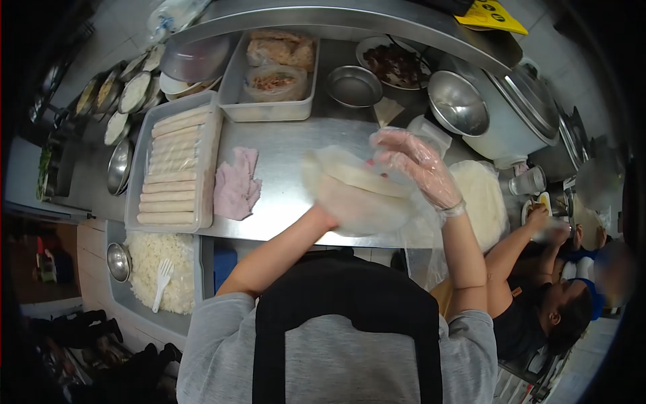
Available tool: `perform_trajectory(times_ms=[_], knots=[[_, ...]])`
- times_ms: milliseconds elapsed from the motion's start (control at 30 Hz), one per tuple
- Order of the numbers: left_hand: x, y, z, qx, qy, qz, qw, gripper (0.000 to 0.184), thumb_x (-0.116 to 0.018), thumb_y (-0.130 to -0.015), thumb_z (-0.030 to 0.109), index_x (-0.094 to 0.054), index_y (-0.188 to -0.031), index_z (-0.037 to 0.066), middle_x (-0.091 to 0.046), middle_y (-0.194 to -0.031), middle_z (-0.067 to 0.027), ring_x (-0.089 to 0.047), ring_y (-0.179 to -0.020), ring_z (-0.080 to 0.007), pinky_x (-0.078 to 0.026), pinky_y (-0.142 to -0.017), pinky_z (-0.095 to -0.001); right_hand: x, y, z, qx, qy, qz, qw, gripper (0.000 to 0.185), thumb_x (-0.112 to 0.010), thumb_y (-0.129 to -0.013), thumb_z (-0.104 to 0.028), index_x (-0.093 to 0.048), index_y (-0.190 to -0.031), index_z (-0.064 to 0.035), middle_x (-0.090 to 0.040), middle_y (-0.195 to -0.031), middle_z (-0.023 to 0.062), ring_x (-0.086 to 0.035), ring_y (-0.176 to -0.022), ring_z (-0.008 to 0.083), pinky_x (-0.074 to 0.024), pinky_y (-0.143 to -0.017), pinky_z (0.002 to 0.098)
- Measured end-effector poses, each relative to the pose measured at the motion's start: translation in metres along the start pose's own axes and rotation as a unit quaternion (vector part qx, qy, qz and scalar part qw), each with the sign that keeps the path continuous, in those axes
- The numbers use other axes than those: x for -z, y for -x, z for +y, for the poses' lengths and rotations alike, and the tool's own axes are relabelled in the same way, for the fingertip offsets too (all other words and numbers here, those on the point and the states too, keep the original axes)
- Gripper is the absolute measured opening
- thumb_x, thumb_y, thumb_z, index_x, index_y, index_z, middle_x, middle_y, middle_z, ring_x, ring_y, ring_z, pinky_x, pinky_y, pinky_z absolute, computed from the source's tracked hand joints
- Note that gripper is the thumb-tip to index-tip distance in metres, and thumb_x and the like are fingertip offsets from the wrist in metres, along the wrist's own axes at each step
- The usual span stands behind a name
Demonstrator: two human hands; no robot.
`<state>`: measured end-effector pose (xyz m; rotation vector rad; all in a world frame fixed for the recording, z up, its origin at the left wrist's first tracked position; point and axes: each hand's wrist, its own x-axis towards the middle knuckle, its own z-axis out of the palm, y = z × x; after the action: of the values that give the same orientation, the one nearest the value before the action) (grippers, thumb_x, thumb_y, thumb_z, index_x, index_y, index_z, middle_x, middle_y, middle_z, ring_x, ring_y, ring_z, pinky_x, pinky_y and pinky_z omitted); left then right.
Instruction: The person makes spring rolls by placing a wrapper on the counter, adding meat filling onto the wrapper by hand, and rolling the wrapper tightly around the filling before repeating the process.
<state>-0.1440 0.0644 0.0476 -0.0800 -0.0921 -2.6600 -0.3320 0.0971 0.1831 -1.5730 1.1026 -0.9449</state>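
A thin, pale round wrapper (360, 198) lies spread over my left hand (327, 217), which supports it from below; most of that hand is hidden under the sheet. Along the upper part of the wrapper runs a long whitish ridge, either a fold or a strip of filling; I cannot tell which. My right hand (416, 165), in a clear plastic glove, hovers at the wrapper's right edge with curved fingers apart and nothing visible in them. A stack of pale round wrappers (479, 205) sits to its right. Slight motion blur softens the held sheet.
Pale rolls fill a plastic tub (214, 168) at left, beside a pink cloth (237, 185). Behind stand a tub of bagged food (269, 113), metal bowls (459, 104) and a large pot (511, 128). A white fork (161, 283) rests on shredded food. Another person sits at right.
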Motion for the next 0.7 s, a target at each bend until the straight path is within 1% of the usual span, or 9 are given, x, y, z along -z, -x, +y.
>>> perform_trajectory(times_ms=[133, 200, 233, 367, 467, 567, 600, 633, 700], knots=[[-0.029, 0.056, 0.035, -0.095, -0.005, 0.007, 0.995, 0.063, -0.031, -0.098, 0.051, -0.031, -0.147, 0.011, -0.035, -0.149, -0.0144, -0.033, -0.137, -0.0354, -0.030, -0.111, -0.0523, -0.020, -0.011, 0.084, -0.042, -0.026, 0.060, 0.997, 0.067, -0.071, -0.081, -0.027, -0.045, -0.138, -0.0025, -0.056, -0.128, 0.0097, -0.054, -0.112, 0.0214, -0.0397, -0.101, 0.0330], [-0.026, 0.067, 0.046, -0.127, -0.018, -0.004, 0.992, 0.070, -0.028, -0.097, 0.056, -0.026, -0.150, 0.010, -0.032, -0.151, -0.0174, -0.029, -0.139, -0.0374, -0.025, -0.113, -0.0519, -0.036, -0.011, 0.089, -0.042, -0.094, 0.002, 0.995, 0.066, -0.073, -0.080, -0.027, -0.047, -0.136, -0.0025, -0.051, -0.132, 0.0111, -0.053, -0.114, 0.0226, -0.0412, -0.100, 0.0357], [-0.015, 0.069, 0.052, -0.147, -0.030, 0.044, 0.988, 0.069, -0.029, -0.097, 0.054, -0.027, -0.149, 0.009, -0.033, -0.150, -0.0178, -0.032, -0.137, -0.0375, -0.026, -0.113, -0.0534, -0.044, -0.015, 0.088, -0.043, -0.158, -0.051, 0.985, 0.064, -0.074, -0.079, -0.027, -0.050, -0.133, -0.0026, -0.046, -0.136, 0.0125, -0.052, -0.115, 0.0239, -0.0428, -0.099, 0.0384], [0.015, 0.071, 0.069, -0.139, -0.188, 0.161, 0.959, 0.066, -0.036, -0.096, 0.055, -0.037, -0.141, 0.007, -0.039, -0.146, -0.0173, -0.042, -0.131, -0.0373, -0.034, -0.108, -0.0555, -0.043, -0.027, 0.125, -0.107, -0.243, 0.094, 0.960, 0.046, -0.073, -0.081, -0.017, -0.056, -0.122, -0.0010, -0.055, -0.121, 0.0090, -0.057, -0.100, 0.0171, -0.0497, -0.084, 0.0302], [0.004, 0.092, 0.072, -0.162, -0.046, 0.260, 0.951, 0.068, -0.038, -0.095, 0.057, -0.036, -0.141, 0.007, -0.045, -0.141, -0.0193, -0.048, -0.125, -0.0369, -0.037, -0.106, -0.0551, -0.031, -0.014, 0.137, -0.234, -0.250, 0.164, 0.925, 0.035, -0.067, -0.084, -0.008, -0.057, -0.117, -0.0004, -0.061, -0.109, 0.0088, -0.061, -0.094, 0.0129, -0.0499, -0.082, 0.0272], [0.016, 0.125, 0.074, -0.112, -0.088, 0.230, 0.963, 0.068, -0.035, -0.095, 0.058, -0.035, -0.140, 0.007, -0.052, -0.133, -0.0198, -0.053, -0.120, -0.0367, -0.036, -0.107, -0.0558, -0.032, 0.008, 0.148, -0.275, -0.272, 0.160, 0.908, 0.036, -0.066, -0.086, -0.007, -0.056, -0.120, 0.0005, -0.061, -0.112, 0.0073, -0.061, -0.092, 0.0125, -0.0502, -0.084, 0.0265], [0.020, 0.131, 0.074, -0.108, -0.093, 0.256, 0.956, 0.056, -0.045, -0.097, 0.040, -0.035, -0.140, 0.007, -0.059, -0.123, -0.0164, -0.060, -0.110, -0.0317, -0.044, -0.101, -0.0513, -0.036, 0.015, 0.144, -0.278, -0.273, 0.164, 0.906, 0.036, -0.066, -0.086, -0.007, -0.056, -0.120, 0.0005, -0.061, -0.112, 0.0073, -0.061, -0.092, 0.0125, -0.0502, -0.084, 0.0265], [0.023, 0.129, 0.069, -0.103, -0.090, 0.258, 0.957, 0.056, -0.045, -0.097, 0.040, -0.035, -0.140, 0.007, -0.059, -0.123, -0.0164, -0.060, -0.110, -0.0317, -0.044, -0.101, -0.0513, -0.044, 0.021, 0.137, -0.212, -0.207, 0.156, 0.942, 0.036, -0.065, -0.088, -0.008, -0.055, -0.121, 0.0010, -0.061, -0.113, 0.0065, -0.060, -0.090, 0.0118, -0.0503, -0.083, 0.0259], [0.027, 0.122, 0.061, -0.115, -0.401, 0.369, 0.830, 0.048, -0.055, -0.093, 0.014, -0.037, -0.137, 0.007, -0.061, -0.120, -0.0127, -0.064, -0.106, -0.0251, -0.054, -0.091, -0.0419, -0.056, 0.022, 0.137, -0.144, -0.140, 0.150, 0.968, 0.036, -0.063, -0.090, -0.009, -0.054, -0.123, 0.0016, -0.060, -0.114, 0.0057, -0.060, -0.087, 0.0112, -0.0504, -0.081, 0.0253]])
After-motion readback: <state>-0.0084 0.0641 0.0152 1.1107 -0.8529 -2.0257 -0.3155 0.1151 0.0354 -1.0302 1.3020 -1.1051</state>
